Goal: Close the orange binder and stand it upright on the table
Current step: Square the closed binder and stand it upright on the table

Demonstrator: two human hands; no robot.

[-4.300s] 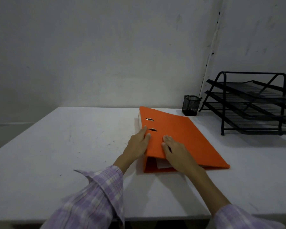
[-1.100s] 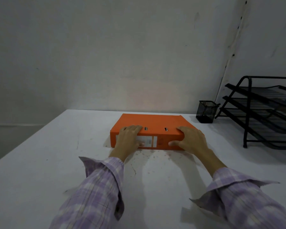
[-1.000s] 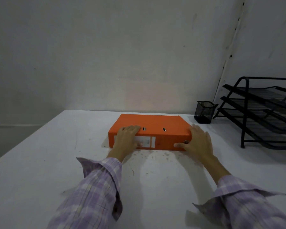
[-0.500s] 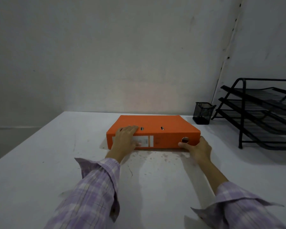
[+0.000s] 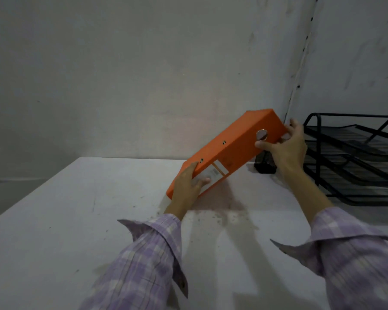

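The orange binder [image 5: 238, 145] is closed and tilted, its right end raised high and its left end low near the white table [image 5: 76, 220]. Its spine faces me, showing a white label and a round metal finger hole. My left hand [image 5: 187, 186] grips the low left end, thumb on the label. My right hand [image 5: 285, 146] holds the raised right end, thumb just under the finger hole. Whether the low corner touches the table I cannot tell; my left hand covers it.
A black mesh pen cup [image 5: 264, 164] stands behind the binder, partly hidden by it and my right wrist. A black three-tier wire paper tray [image 5: 356, 157] fills the right side. A grey wall rises close behind the table's far edge.
The binder lay flat with its spine toward me. Now its right end has swung up, lifted by my right hand, while my left hand stays on the low end.
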